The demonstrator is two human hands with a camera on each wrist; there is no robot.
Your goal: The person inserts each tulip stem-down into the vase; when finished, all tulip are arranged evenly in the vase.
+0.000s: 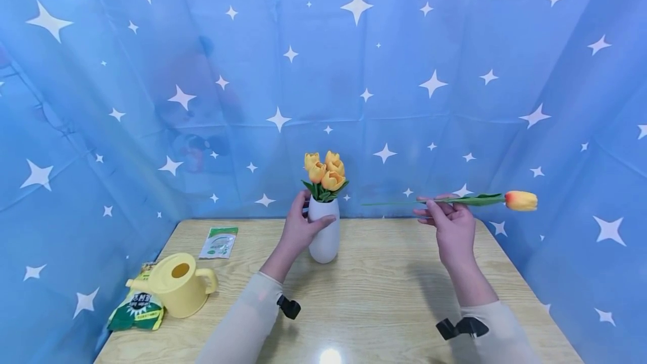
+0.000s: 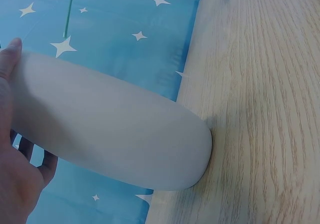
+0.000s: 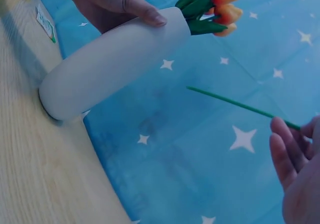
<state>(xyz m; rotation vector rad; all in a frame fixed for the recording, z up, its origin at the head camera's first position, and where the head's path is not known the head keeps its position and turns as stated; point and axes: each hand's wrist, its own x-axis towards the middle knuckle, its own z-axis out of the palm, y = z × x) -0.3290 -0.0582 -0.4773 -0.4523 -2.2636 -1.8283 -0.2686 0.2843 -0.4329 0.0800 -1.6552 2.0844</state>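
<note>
A white vase (image 1: pixel 324 235) stands upright on the table with several yellow-orange tulips (image 1: pixel 326 172) in its mouth. My left hand (image 1: pixel 302 226) grips the vase near its top, the thumb across the front and the fingers behind. To the right, above the table, my right hand (image 1: pixel 453 230) pinches a single tulip (image 1: pixel 520 200) by its green stem. That tulip lies level, its bloom to the right and its bare stem end toward the vase. In the right wrist view the stem tip (image 3: pixel 190 88) is apart from the vase (image 3: pixel 117 59).
A pale yellow watering can (image 1: pixel 179 285) stands at the table's left, over a green and yellow bag (image 1: pixel 137 308). Behind it lies a small green and white packet (image 1: pixel 219 242). A blue star-patterned curtain (image 1: pixel 323 72) hangs along the back and sides of the wooden table (image 1: pixel 389 296).
</note>
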